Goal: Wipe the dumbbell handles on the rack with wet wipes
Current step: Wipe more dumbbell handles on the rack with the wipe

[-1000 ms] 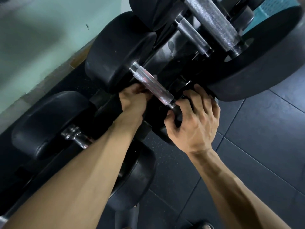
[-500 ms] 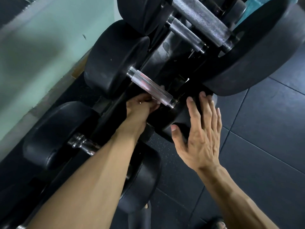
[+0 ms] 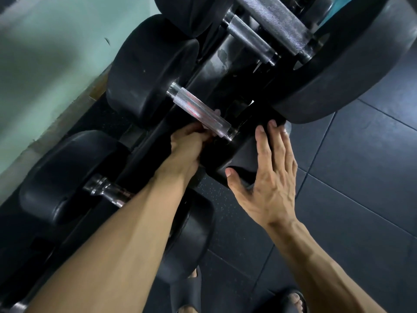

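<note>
Left forearm [image 3: 126,231] stretched forward and up from the lower left, wrist straight. Left hand [image 3: 189,141] with fingers curled under and away from the camera (fingertips mostly hidden). Right forearm [image 3: 320,269] reaching in from the lower right. Right hand [image 3: 270,175] flat, back toward the camera, fingers straight and close together, thumb spread to the left.

Dim, soft blur (edges warped), metallic glare

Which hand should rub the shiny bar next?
Probably the left hand: its fingers curl right under the shiny handle. The right hand lies flat on the black end weight.
</note>
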### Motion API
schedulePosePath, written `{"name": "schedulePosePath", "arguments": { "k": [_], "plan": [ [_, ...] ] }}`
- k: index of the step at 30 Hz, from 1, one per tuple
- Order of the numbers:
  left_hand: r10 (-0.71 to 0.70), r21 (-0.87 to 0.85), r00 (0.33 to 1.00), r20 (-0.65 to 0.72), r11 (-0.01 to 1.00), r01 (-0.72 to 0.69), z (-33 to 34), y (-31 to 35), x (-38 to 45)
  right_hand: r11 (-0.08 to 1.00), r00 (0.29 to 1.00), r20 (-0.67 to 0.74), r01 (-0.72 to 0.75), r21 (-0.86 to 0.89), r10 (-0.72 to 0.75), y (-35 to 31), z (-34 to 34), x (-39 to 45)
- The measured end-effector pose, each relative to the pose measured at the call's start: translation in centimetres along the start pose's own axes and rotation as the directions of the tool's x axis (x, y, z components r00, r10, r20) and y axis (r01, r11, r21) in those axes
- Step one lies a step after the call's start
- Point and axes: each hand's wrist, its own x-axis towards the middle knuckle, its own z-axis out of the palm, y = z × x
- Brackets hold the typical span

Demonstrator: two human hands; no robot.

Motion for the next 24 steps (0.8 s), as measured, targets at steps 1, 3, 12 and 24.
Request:
{"name": "schedulePosePath", "arguments": {
  "k": [1, 3, 12, 24],
  "plan": [
    [0.002, 0.098, 0.998, 0.057, 0.995, -0.007, 0.0, -0.3, -0.3, 1.0, 1.0, -0.001, -0.005, 0.004, 0.005, 0.0, 0.1, 0.0],
    [-0.014, 0.218, 0.993, 0.116, 0.976, -0.011, 0.1, -0.7, -0.9, 1.0, 1.0, -0.008, -0.014, 0.015, 0.014, -0.2, 0.2, 0.0],
    [0.062, -0.116, 0.993, -0.098, 0.991, -0.073, -0.7, 1.0, -1.6, 1.0, 1.0, -0.018, -0.002, 0.012, 0.002, -0.1, 0.2, -0.1],
    [0.036, -0.266, 0.976, -0.213, 0.959, -0.093, -0.4, 2.1, -1.9, 1.0, 0.999, -0.05, 0.009, 0.023, -0.008, -0.3, 0.4, 0.0]
  ]
}}
